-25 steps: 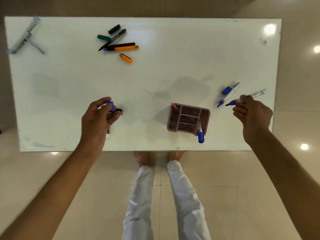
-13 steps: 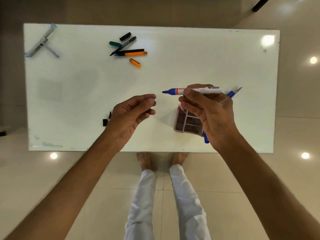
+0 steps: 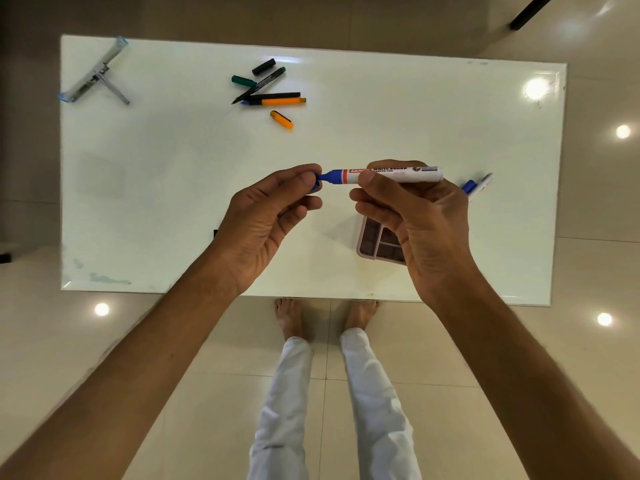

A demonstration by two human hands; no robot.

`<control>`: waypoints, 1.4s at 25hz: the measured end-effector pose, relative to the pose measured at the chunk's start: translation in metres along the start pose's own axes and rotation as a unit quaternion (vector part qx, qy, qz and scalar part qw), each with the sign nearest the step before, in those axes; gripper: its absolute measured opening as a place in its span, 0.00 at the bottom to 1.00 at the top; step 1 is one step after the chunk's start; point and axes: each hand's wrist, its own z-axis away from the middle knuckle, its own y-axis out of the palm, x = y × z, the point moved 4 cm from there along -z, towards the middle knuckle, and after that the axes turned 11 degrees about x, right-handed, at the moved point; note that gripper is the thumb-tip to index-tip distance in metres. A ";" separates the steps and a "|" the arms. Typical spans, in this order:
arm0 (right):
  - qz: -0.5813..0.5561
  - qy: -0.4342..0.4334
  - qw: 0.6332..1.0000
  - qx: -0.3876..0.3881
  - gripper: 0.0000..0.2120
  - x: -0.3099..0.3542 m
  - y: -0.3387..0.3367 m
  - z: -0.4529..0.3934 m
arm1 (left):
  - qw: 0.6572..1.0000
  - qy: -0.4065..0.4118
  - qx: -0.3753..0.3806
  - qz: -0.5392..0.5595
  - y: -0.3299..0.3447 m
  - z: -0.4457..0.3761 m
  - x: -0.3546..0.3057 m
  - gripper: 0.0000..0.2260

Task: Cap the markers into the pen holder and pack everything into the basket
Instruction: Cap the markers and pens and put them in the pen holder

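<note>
At the upper left of the frame a grey folding stand (image 3: 98, 72) lies near the corner of the white table (image 3: 173, 188), well apart from the work. To its right, in the upper middle, there is a small group of loose markers (image 3: 268, 88) and caps, with an orange cap (image 3: 281, 119) just below them; all of these are not yet capped.

In the centre, the left hand (image 3: 266, 220) pinches a blue cap (image 3: 314, 178) between thumb and curled fingers. The cap's open mouth is touching the blue tip of the whiteboard marker (image 3: 388, 174), which the right hand (image 3: 415, 216) holds level, with thumb and fingers curled round the barrel. The cap seems only started, not seated.

To do this step well, I think the cap and the barrel must stay on one line, and the push must go straight along the barrel until it stops; a tilted cap may jam or smear ink on the fingers.

Below the right hand, the pink pen holder (image 3: 375, 244) stands near the front edge of the table, partly hidden by the wrist. Lowering the marker into it should be done gently so the holder is not pushed over this edge. There is much bare table between the hands and the group of markers. At the right, another blue marker (image 3: 478, 183) lies just behind the right hand. I see no basket.
</note>
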 end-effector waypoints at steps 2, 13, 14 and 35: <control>0.008 0.000 1.000 0.005 0.06 -0.001 0.001 0.001 | 1.000 -0.001 0.009 -0.019 -0.001 0.002 -0.001 0.08; 0.207 0.005 0.974 0.094 0.09 -0.005 0.012 0.004 | 0.992 -0.002 -0.014 -0.124 -0.033 0.009 -0.013 0.13; 0.219 0.005 0.970 0.100 0.09 -0.005 0.013 0.005 | 0.990 -0.003 -0.017 -0.137 -0.035 0.010 -0.014 0.14; 0.478 -0.111 0.871 0.034 0.11 -0.037 0.048 0.015 | 0.969 0.094 -0.165 -0.158 -0.041 0.014 0.011 0.30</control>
